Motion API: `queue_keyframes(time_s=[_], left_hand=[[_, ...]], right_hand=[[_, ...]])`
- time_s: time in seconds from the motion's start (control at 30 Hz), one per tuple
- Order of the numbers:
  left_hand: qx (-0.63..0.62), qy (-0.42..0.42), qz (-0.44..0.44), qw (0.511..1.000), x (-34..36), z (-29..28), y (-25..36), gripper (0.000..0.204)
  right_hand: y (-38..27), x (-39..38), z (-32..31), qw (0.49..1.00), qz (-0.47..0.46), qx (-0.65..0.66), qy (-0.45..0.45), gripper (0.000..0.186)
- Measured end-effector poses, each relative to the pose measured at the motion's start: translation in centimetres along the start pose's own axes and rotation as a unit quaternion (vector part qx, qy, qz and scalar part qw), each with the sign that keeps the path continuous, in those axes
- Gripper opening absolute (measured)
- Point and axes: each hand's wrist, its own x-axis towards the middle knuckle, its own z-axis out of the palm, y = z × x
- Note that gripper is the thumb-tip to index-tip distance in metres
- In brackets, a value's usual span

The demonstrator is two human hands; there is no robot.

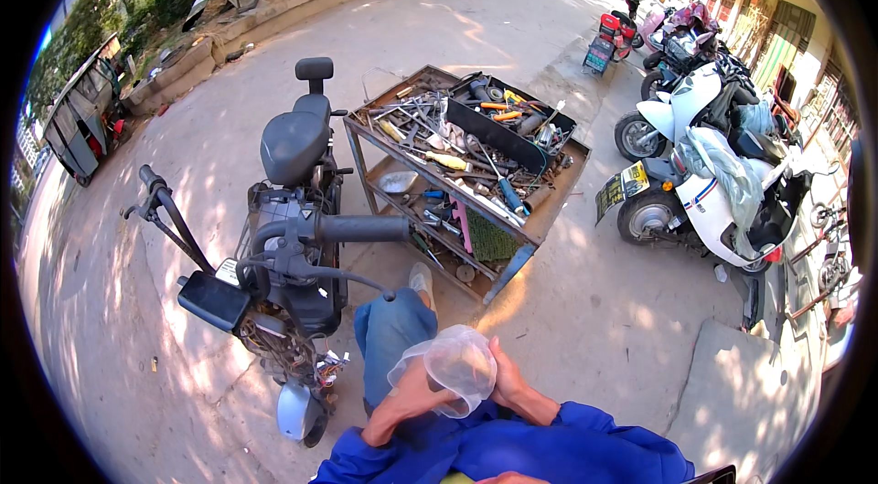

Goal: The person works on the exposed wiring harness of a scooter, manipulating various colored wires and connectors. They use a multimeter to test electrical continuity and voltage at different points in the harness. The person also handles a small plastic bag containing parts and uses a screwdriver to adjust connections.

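A thin, whitish see-through plastic piece (462, 359), rounded and hollow-looking, is held up between my two hands in front of my lap. I cannot tell its exact kind. My left hand (413, 395) is at its lower left, with the plastic lying over part of the fingers. On the other side, my right hand (508, 376) grips the plastic's right edge with bent fingers. Just left of my hands stands a partly stripped electric scooter (293, 237), its wiring (329, 367) exposed at the front. My jeans-clad leg (391, 338) reaches forward beside it.
A two-tier metal cart (540, 246) ahead carries several screwdrivers, wrenches, a black tray (498, 137) and loose parts. Parked scooters (709, 201) line the right side, beside a building. A low kerb (274, 18) runs along the far left, near a cart-like vehicle (82, 118).
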Motion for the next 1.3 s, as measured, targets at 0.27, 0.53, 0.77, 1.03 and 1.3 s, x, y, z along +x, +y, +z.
queue_keyframes(time_s=[0.27, 0.53, 0.77, 1.03, 1.3], left_hand=[[-0.031, 0.110, 0.092, 0.989, -0.2, -0.5, 3.1, 0.046], [-0.340, 0.187, 0.016, 0.922, -0.6, 1.6, 0.0, 0.039], [-0.366, 0.195, -0.034, 0.909, -2.8, -2.2, 1.7, 0.045], [-0.317, 0.168, -0.082, 0.930, -6.2, -3.9, 0.6, 0.050], [-0.563, 0.028, -0.070, 0.823, -7.3, -3.0, -3.9, 0.075]], right_hand=[[-3.7, 2.0, 5.9, 0.987, -0.115, -0.058, -0.098, 0.078], [-2.0, 1.1, -0.3, 0.965, -0.068, -0.184, -0.175, 0.087], [-3.0, -2.3, 0.7, 0.940, 0.083, -0.318, -0.088, 0.053], [-15.1, -3.6, -2.8, 0.906, -0.212, -0.355, 0.095, 0.017], [-33.2, 1.2, 3.0, 0.709, -0.575, -0.327, 0.245, 0.044]])
